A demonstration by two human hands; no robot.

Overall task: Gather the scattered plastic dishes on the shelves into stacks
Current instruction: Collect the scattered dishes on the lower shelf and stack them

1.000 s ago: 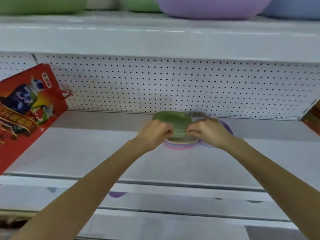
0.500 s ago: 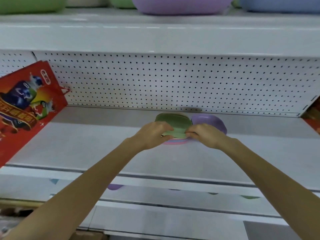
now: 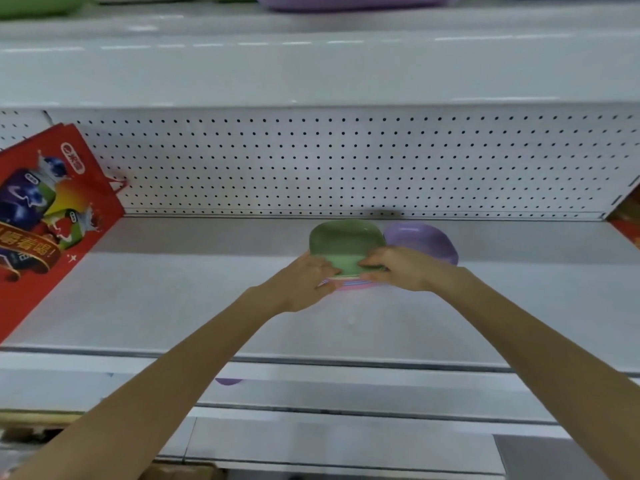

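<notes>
A green plastic dish lies on top of a low stack of dishes with pink and blue rims near the back of the white shelf. My left hand grips the stack's near left edge, thumb on the green dish. My right hand grips the near right edge, fingers over the green rim. A purple dish sits just right of the stack, partly hidden by my right hand.
A red printed bag leans at the shelf's left end against the pegboard back wall. Large green and purple basins stand on the shelf above. A small purple piece shows on a lower shelf.
The green dish has settled flatter onto the stack. Both hands stay on its near edge. The camera has tilted down a little, so more of the purple dish shows.
</notes>
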